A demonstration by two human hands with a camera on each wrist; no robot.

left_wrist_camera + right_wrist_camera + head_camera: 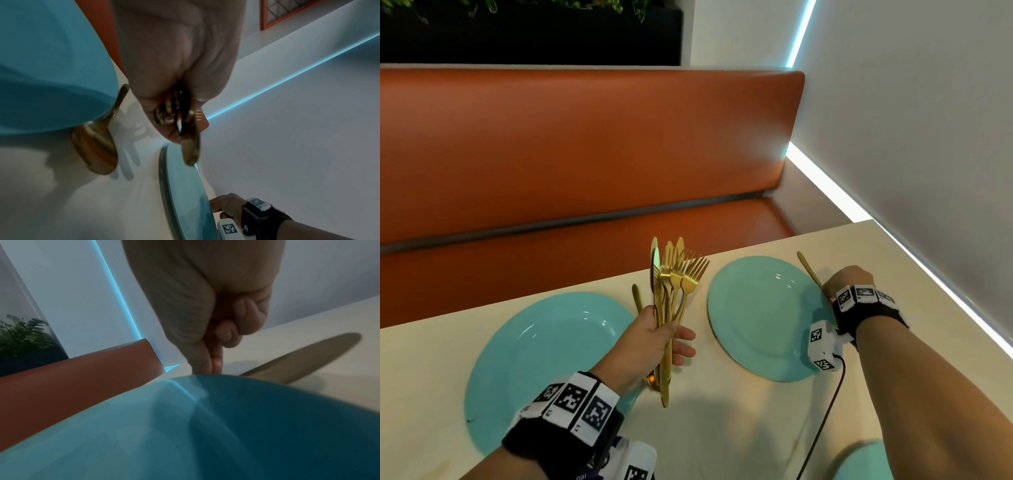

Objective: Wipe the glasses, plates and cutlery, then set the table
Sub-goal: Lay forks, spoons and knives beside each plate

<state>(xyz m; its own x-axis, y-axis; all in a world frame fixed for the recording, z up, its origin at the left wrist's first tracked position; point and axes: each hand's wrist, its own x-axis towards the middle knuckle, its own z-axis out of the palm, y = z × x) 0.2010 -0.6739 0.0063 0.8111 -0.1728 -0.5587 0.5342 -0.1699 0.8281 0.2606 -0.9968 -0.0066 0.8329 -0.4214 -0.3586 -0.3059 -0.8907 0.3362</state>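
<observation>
My left hand grips a bundle of gold forks and knives upright above the table, between two teal plates. The handles show in my left hand as a gold bundle. The left plate has a gold spoon lying at its right rim. My right hand is at the right rim of the right plate, fingers curled, pinching a gold knife that lies on the table. Its blade points away beside the plate; the handle is hidden.
A cream table carries everything. A third teal plate peeks in at the bottom right. An orange bench runs along the far edge, and a white wall with a light strip closes the right side.
</observation>
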